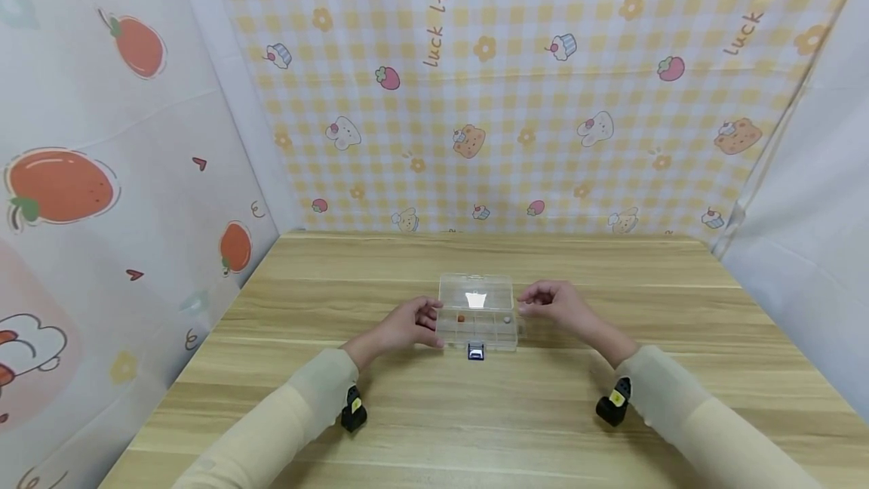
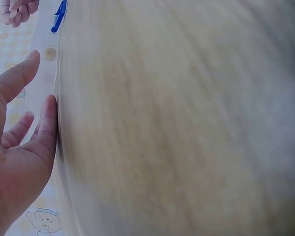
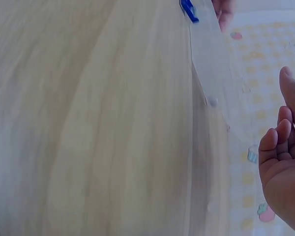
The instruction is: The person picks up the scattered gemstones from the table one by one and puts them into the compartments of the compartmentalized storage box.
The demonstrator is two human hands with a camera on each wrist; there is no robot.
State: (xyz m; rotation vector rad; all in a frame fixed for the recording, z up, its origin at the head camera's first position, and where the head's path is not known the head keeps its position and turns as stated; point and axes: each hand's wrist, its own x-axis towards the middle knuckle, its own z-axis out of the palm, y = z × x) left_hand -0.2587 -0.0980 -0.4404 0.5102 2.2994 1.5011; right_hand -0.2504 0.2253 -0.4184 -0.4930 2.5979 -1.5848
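A clear plastic compartment box (image 1: 485,336) lies on the wooden table with its transparent lid (image 1: 502,289) raised at the back and a blue latch (image 1: 476,352) at the front. One left compartment holds a small orange bead (image 1: 461,318); a pale greyish bead (image 1: 507,320) is in a right one. My left hand (image 1: 414,323) is at the box's left side, thumb spread from fairly straight fingers (image 2: 48,123) beside the wall. Just off the right end, my right hand (image 1: 553,302) hovers with loosely bent fingers (image 3: 269,142) and nothing visible between them.
The wooden table (image 1: 407,436) reaches back to a yellow checked cloth (image 1: 489,104). A printed cloth (image 1: 136,172) hangs at the left and a plain white one (image 1: 815,195) at the right. Each wrist carries a small black camera (image 1: 613,403).
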